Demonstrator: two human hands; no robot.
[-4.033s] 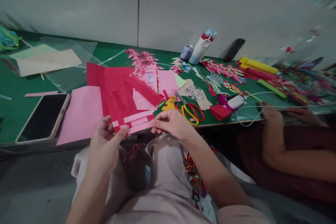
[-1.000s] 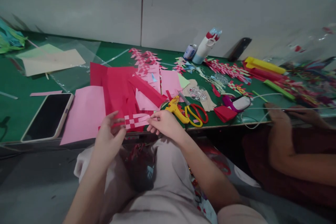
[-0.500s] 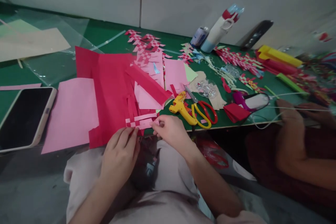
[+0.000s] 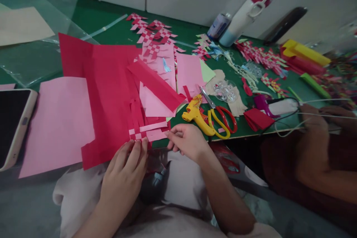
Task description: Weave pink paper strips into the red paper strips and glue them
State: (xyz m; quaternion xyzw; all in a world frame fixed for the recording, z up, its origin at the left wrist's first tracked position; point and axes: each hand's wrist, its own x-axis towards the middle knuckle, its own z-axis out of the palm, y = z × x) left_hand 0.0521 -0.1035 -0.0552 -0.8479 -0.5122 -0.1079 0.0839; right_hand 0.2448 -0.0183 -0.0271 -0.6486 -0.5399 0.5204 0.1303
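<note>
Head view: beside the red sheet's [image 4: 107,93] near right corner lies our weave [image 4: 136,134]; our left hand [image 4: 125,171] presses its near edge — seemingly to steady it, thumb hidden, grip untellable — while our right hand [image 4: 188,142] pinches a strip's [image 4: 157,135] end.

left hand [image 4: 125,174]: fingers [image 4: 135,152] on woven strips [image 4: 136,135] | right hand [image 4: 188,142]: at their ends | scissors [image 4: 213,108]: beside glue gun [image 4: 197,116]

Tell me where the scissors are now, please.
In the head view, the scissors lie right of centre near the green table's front edge, just right of the yellow glue gun and beyond the right hand.
</note>
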